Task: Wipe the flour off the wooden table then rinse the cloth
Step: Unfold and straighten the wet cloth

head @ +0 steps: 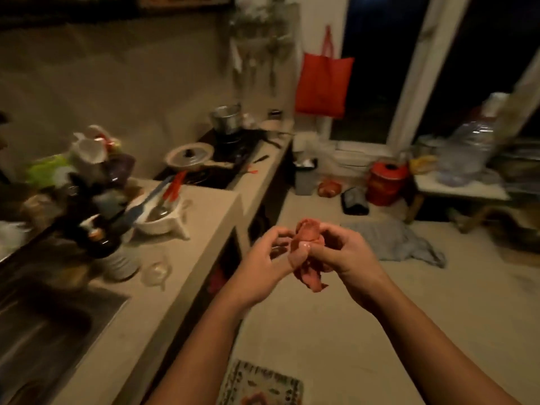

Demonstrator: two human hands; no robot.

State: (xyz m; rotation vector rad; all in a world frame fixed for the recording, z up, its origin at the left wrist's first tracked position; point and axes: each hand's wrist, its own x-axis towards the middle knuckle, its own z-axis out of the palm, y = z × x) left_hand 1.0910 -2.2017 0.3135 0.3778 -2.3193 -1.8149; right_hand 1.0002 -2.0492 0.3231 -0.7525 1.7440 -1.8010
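The person holds a reddish cloth (308, 232) bunched in mid-air between both hands. The right hand (347, 258) curls its fingers and thumb round the wad, and the left hand (263, 267) pinches its near edge with bent fingers. A loose tail hangs below the hands, over the floor. The sink (43, 331) lies down and to the left of the left hand, set in the counter (181, 273). No wooden table is in view, so whether the wiping is done cannot be told.

The step looks like gathering or wringing the cloth. To do it well, the person should fold the floury face inward, tuck in the hanging tail, and carry the wad over the sink before opening it, so nothing drops on the floor.

No brand, label or writing is legible; the view is dim and blurred.
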